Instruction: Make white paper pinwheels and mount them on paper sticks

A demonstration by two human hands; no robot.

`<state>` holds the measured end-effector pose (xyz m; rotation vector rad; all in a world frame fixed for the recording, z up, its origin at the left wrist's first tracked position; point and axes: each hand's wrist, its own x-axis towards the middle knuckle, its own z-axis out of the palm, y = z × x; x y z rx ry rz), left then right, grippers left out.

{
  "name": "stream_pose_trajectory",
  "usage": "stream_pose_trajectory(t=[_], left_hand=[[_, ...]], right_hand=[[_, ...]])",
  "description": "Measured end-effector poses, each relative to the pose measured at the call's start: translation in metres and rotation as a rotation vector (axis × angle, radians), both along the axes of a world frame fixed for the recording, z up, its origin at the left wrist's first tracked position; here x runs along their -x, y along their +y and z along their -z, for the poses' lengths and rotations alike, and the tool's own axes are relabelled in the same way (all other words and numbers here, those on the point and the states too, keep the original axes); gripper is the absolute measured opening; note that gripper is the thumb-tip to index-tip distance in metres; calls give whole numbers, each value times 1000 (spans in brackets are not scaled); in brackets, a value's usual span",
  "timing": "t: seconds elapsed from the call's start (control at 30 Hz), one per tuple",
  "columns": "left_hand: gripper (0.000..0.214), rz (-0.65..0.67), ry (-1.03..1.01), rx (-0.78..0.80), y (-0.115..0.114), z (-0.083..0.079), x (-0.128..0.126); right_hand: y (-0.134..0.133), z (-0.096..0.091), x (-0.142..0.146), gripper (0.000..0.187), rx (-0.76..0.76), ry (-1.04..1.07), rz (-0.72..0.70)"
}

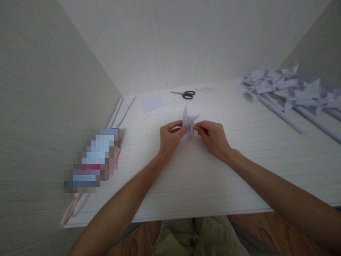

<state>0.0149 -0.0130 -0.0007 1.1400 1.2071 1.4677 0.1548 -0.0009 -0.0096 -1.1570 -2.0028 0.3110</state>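
Observation:
A pale lilac paper pinwheel (185, 115) is held up over the middle of the table, its blades folded inward and their tips sticking out. My left hand (172, 137) pinches it from the left between thumb and fingers. On the other side my right hand (213, 137) is closed in a pinch, its fingertips right at the pinwheel's middle. Whatever lies between those right fingertips is too small or too hidden to make out. Black-handled scissors (188, 95) lie beyond the hands, and a flat lilac paper piece (152, 103) lies to their left.
Several paper pinwheels (279, 85) on rolled paper sticks (282, 113) are heaped at the right. A paper roll (116, 112) and a thin paper strip (126, 111) lie at the left, behind a blurred-out object (97, 156). Walls enclose the white table (186, 188) on three sides.

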Motion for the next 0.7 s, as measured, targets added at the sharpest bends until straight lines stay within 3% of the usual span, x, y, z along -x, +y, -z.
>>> stream_pose_trajectory(t=[0.7], left_hand=[[34, 13, 5, 34, 2, -1, 0]], right_hand=[[1, 2, -2, 19, -40, -62, -25]])
